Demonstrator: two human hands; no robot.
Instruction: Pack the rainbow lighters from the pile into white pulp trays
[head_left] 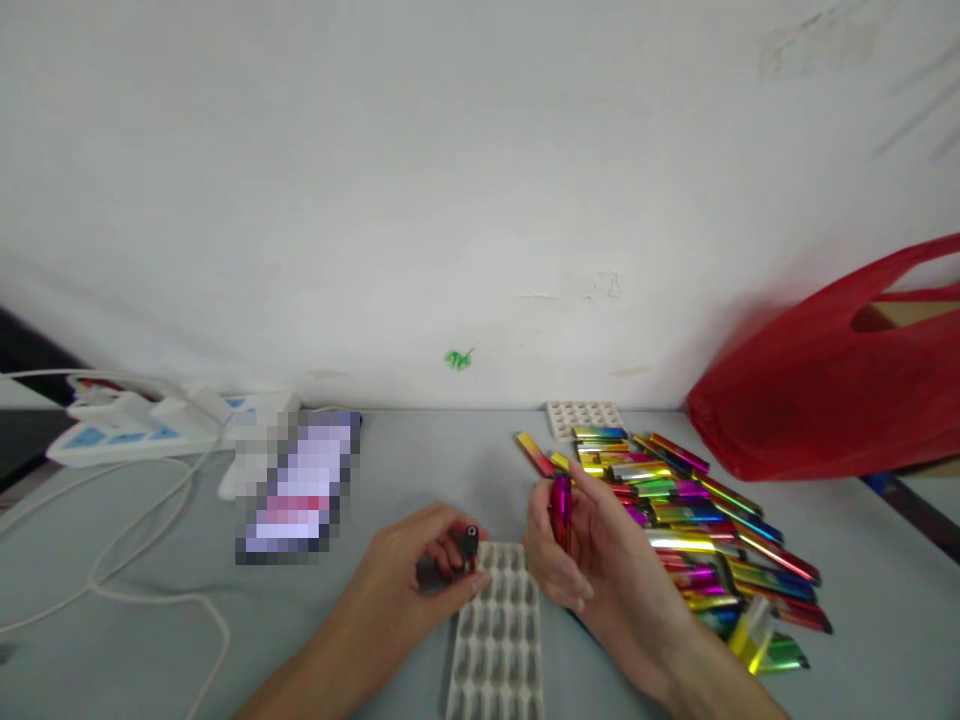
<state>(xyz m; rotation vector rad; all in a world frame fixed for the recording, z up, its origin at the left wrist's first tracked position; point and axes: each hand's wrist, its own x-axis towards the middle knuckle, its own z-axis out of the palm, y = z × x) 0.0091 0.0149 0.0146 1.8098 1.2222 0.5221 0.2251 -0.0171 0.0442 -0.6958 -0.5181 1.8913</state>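
Note:
My left hand (409, 575) is closed around a small dark cylindrical piece (466, 545), held just over the top left corner of a white tray with rows of empty slots (499, 640). My right hand (581, 555) grips a shiny magenta tube (561, 512) upright, right of the tray. Just beyond my right hand lies a heap of several glossy multicoloured tubes (690, 520) spread across the grey table (420, 470).
A second white slotted tray (583, 416) lies against the wall behind the heap. A red plastic bag (832, 390) stands at the right. At the left are a white power strip (142, 425) with cables (150, 590) and a blurred-out flat object (300, 485).

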